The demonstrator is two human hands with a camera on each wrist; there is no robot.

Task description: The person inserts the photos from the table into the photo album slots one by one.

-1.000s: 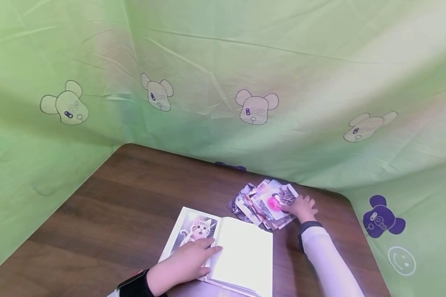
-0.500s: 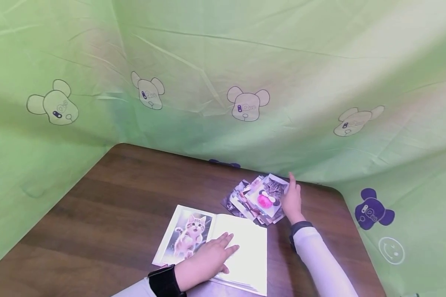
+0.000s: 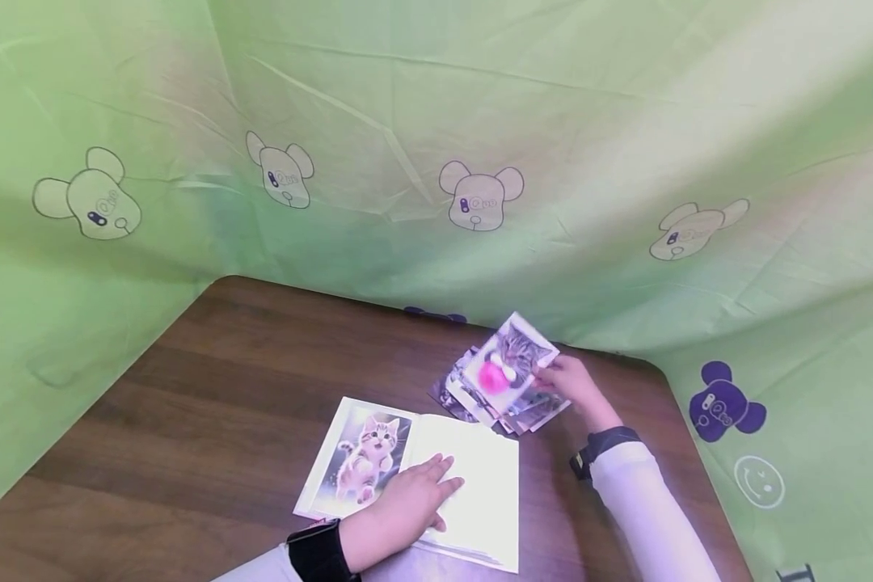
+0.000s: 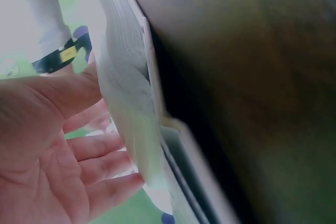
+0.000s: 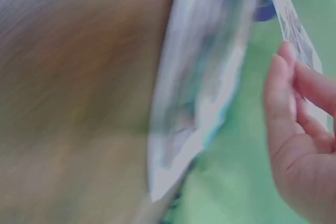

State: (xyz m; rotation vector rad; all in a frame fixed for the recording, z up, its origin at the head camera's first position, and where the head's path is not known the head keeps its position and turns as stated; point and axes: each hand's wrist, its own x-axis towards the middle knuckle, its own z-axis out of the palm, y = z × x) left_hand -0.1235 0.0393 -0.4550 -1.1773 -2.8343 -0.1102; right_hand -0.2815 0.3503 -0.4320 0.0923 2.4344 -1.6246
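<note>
An album [image 3: 483, 461] lies spread on the wooden table, a kitten picture [image 3: 367, 453] on its left page and a white page on the right. My left hand [image 3: 403, 509] rests on it near the fold, fingers stretched over the right page. In the left wrist view those fingers [image 4: 107, 166] touch the pages from above. My right hand [image 3: 582, 388] pinches the right edge of a photo [image 3: 509, 364] of a cat with a pink ball. That photo is raised and tilted over a loose pile of photos [image 3: 454, 392]. In the right wrist view the pile [image 5: 194, 87] is blurred.
The brown table [image 3: 225, 388] has rounded far corners. Green cloth [image 3: 378, 202] with printed bear heads hangs close along its left, back and right edges. The photo pile lies just behind the album's right page, near the table's back edge.
My right hand has taken hold of the cat photo and lifted it off the pile, up and to the left. My left hand has shifted right, onto the white page, uncovering the kitten picture.
</note>
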